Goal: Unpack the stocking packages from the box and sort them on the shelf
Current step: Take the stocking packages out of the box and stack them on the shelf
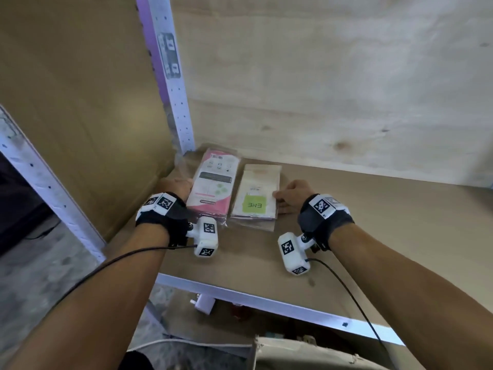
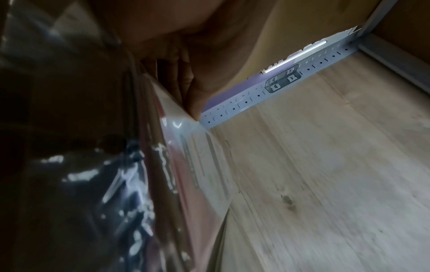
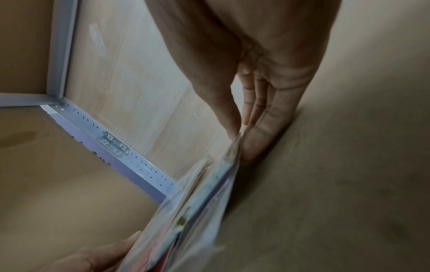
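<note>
Two stacks of stocking packages lie side by side at the back left of the shelf board [image 1: 360,225]. The pink stack [image 1: 212,184] is on the left, and the beige stack with a green label [image 1: 258,194] is on the right. My left hand [image 1: 177,186] lies flat against the pink stack's left edge, its fingers [image 2: 186,86] straight along the wrapped package [image 2: 186,165]. My right hand [image 1: 290,194] presses the beige stack's right edge. Its fingers [image 3: 258,117] are straight beside the packages [image 3: 202,202], and its thumb [image 3: 93,257] rests on top.
A perforated metal upright [image 1: 173,89] stands in the back left corner, just behind the pink stack. Wooden panels close the back and left side. The shelf's metal front rail [image 1: 266,300] runs below my wrists. A box rim [image 1: 293,348] shows beneath it.
</note>
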The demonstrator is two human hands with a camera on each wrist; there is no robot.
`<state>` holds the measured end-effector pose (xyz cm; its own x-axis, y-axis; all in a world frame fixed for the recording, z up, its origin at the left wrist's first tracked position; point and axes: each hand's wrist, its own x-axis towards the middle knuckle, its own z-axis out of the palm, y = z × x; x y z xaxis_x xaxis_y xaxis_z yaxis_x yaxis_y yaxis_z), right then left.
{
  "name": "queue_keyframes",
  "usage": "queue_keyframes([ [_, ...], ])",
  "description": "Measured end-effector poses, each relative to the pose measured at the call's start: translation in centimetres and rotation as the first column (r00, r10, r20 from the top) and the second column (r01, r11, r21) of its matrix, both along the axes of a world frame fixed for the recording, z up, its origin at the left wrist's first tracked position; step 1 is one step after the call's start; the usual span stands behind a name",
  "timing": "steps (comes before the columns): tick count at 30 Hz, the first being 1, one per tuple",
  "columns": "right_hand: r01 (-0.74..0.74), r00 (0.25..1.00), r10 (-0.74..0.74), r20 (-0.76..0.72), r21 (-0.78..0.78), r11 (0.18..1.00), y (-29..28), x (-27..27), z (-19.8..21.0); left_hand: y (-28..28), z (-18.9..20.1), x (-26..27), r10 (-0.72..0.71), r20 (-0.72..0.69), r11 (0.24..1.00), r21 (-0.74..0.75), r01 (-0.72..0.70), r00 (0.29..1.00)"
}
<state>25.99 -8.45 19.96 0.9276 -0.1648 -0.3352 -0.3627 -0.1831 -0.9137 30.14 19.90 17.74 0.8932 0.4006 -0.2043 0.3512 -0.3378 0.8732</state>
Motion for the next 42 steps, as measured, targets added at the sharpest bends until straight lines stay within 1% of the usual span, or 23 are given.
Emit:
queue_keyframes([
  [1,0.000,1.000,0.000,-0.004,0.007,1.000,0.4,0.5,-0.1,0.6,-0.1,0.5,-0.019,-0.013,0.999,0.041,0.019,1.000],
  [2,0.001,1.000,0.000,-0.011,0.021,1.000,0.9,0.8,-0.1,1.1,-0.2,0.8,0.042,0.010,0.999,0.009,-0.042,0.999],
  [3,0.003,1.000,-0.002,-0.010,0.045,0.999,1.3,1.2,-0.1,1.5,-0.1,1.3,0.059,-0.015,0.998,0.028,-0.058,0.998],
  [4,0.004,1.000,-0.003,-0.013,0.074,0.997,1.7,1.4,-0.1,1.7,0.1,1.3,0.067,0.022,0.995,0.076,-0.068,0.998],
  [5,0.001,1.000,0.001,-0.012,0.101,0.995,2.1,1.7,-0.1,1.9,0.2,1.5,0.051,0.020,0.990,0.133,-0.054,0.998],
  [6,-0.012,1.000,0.014,-0.012,0.119,0.993,2.4,1.9,-0.1,2.1,0.4,1.6,0.047,0.012,0.987,0.152,-0.048,0.999],
  [8,-0.055,0.998,0.055,0.001,0.122,0.991,2.6,2.1,-0.1,2.4,0.8,1.3,0.050,-0.003,0.989,0.138,-0.049,0.999],
  [12,-0.133,0.989,0.133,0.059,-0.003,0.991,2.6,1.8,0.2,2.0,2.3,-0.5,0.031,-0.020,0.989,0.145,-0.028,0.999],
  [15,-0.198,0.977,0.204,0.058,-0.088,0.976,2.4,0.5,1.0,1.4,3.2,-2.3,-0.025,0.058,0.990,0.137,0.017,0.998],
  [17,-0.231,0.968,0.243,0.064,-0.151,0.961,2.1,-0.9,1.7,1.0,3.5,-3.7,-0.076,0.084,0.977,0.205,0.058,0.994],
  [19,-0.248,0.962,0.262,0.073,-0.165,0.955,1.6,-2.8,2.5,0.5,3.6,-5.2,-0.083,0.137,0.973,0.224,0.051,0.987],
  [21,-0.251,0.960,0.268,0.087,-0.163,0.954,0.9,-5.0,3.4,-0.2,4.2,-7.0,-0.142,0.179,0.965,0.245,0.096,0.973],
  [25,-0.308,0.944,0.318,0.089,-0.113,0.945,-0.9,-10.7,5.6,-2.7,5.6,-11.6,-0.275,0.300,0.951,0.225,0.212,0.913],
  [28,-0.300,0.941,0.318,0.116,-0.154,0.941,-2.4,-15.2,6.9,-4.9,6.3,-15.5,-0.317,0.384,0.946,0.198,0.258,0.867],
  [30,-0.291,0.940,0.316,0.132,-0.179,0.940,-3.3,-18.6,7.3,-6.6,6.6,-18.0,-0.368,0.413,0.929,0.212,0.305,0.833],
  [32,-0.291,0.938,0.318,0.136,-0.190,0.938,-4.2,-22.3,7.3,-8.2,6.5,-20.8,-0.420,0.410,0.907,0.203,0.368,0.809],
  [36,-0.296,0.935,0.333,0.121,-0.253,0.921,-6.1,-29.1,6.8,-11.3,5.5,-26.7,-0.503,0.394,0.851,0.071,0.520,0.769],
  [39,-0.319,0.931,0.357,0.080,-0.302,0.899,-7.5,-33.1,6.0,-13.5,3.6,-30.3,-0.576,0.317,0.805,0.062,0.590,0.753],
  [42,-0.331,0.932,0.360,0.043,-0.303,0.894,-8.9,-35.3,4.7,-15.2,0.7,-32.7,-0.636,0.226,0.764,0.049,0.644,0.738],
])
